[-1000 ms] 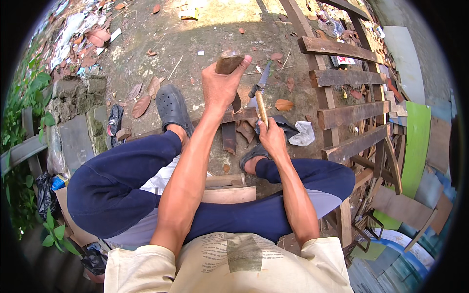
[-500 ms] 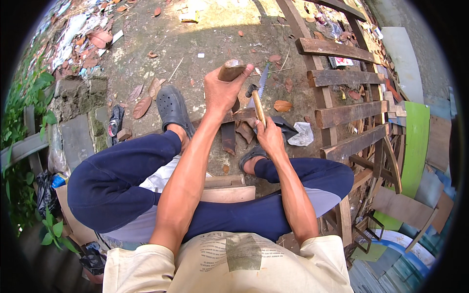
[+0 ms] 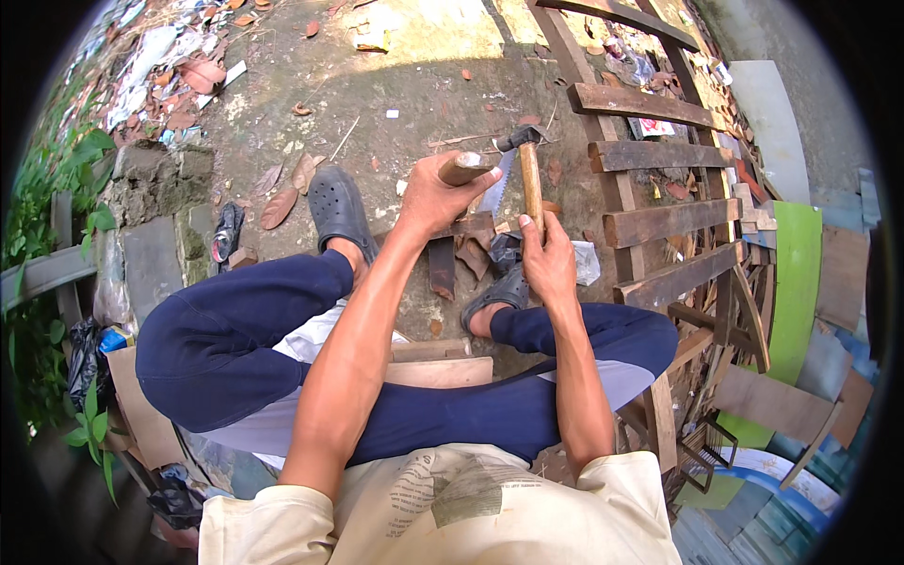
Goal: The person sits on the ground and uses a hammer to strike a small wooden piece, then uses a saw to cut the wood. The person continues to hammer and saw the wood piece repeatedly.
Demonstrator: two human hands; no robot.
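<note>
My left hand [image 3: 435, 193] is closed around a short piece of wood [image 3: 467, 168], whose pale end points up toward me; its lower part is hidden by the hand. Beside it, my right hand [image 3: 549, 254] grips a hammer [image 3: 533, 179] by its wooden handle. The dark metal hammer head is lifted, apart from the wood. Behind the two hands a saw blade [image 3: 497, 188] lies on the ground. Below my left hand, a dark wooden board [image 3: 442, 266] rests near my feet, partly covered by the wrist.
A slatted wooden frame [image 3: 664, 226] stretches along the right side. Dark clogs [image 3: 341, 209] are on my feet. A broken block wall [image 3: 155, 188] and plants are at the left. Dry leaves [image 3: 280, 207] and scraps litter the concrete, and a green panel [image 3: 793, 282] leans at the right.
The hammer has risen and moved right, its head now higher and farther from me. My left hand with the piece of wood has shifted slightly right and nearer.
</note>
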